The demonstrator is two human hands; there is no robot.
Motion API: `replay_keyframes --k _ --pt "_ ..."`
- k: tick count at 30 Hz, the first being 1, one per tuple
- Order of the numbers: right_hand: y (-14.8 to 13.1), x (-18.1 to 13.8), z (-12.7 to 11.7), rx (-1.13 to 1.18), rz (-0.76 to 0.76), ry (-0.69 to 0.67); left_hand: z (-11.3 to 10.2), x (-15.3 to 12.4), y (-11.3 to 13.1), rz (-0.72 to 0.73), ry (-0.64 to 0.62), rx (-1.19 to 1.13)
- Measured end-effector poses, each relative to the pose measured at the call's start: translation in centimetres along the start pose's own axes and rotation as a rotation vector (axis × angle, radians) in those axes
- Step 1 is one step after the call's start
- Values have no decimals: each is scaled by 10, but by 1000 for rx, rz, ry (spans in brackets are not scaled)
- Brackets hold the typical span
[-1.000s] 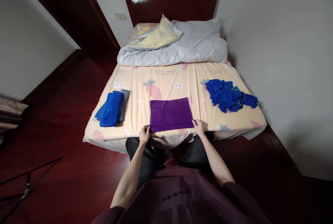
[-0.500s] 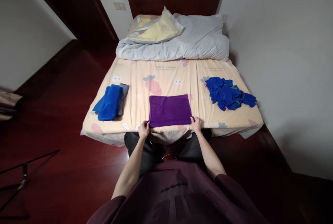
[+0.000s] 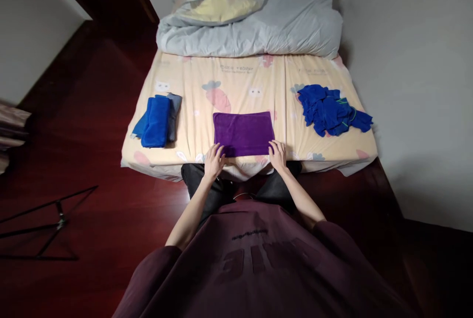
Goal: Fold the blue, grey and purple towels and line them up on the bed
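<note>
A purple towel (image 3: 244, 133) lies flat as a rectangle at the front edge of the bed, its long side toward me. My left hand (image 3: 214, 161) rests over its near left corner with the fingers stretched out. At the near right corner, my right hand (image 3: 278, 155) touches the side of the cloth, fingers apart. Neither hand grips the fabric. To the left sits a stack of folded blue and grey-blue towels (image 3: 155, 122). On the right is a crumpled heap of blue cloth (image 3: 327, 111) with thin green trim.
The bed (image 3: 192, 79) has a pale sheet with rabbit and carrot prints. A rolled grey quilt (image 3: 295, 37) and a yellow pillow (image 3: 229, 0) lie at its far end. A black tripod stand (image 3: 59, 219) is on the dark red floor at left. A wall (image 3: 406, 86) stands on the right.
Both hands have let go of the towel's near corners; their pinched fingers are now spread on it. The left hand has shifted slightly inward. The camera has tilted down.
</note>
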State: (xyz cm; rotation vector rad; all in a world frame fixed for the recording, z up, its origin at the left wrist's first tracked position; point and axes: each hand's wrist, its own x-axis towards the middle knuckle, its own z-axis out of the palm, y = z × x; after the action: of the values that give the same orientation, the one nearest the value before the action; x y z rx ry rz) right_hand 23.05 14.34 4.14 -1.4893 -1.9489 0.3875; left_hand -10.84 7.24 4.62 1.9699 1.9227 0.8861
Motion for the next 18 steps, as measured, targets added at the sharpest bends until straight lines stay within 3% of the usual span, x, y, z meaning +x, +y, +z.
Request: replay_keyframes --k 3,6,11,18 --pt "-21 -9 10 -2 -194 -241 13 1 16 103 -174 43" --pt "-29 -13 25 -38 -275 -373 29 5 17 90 -266 108" --pt "-10 -10 33 -68 -246 -445 39 5 -3 62 -320 158" --pt "18 5 30 -64 -242 -427 39 12 -15 38 -291 109"
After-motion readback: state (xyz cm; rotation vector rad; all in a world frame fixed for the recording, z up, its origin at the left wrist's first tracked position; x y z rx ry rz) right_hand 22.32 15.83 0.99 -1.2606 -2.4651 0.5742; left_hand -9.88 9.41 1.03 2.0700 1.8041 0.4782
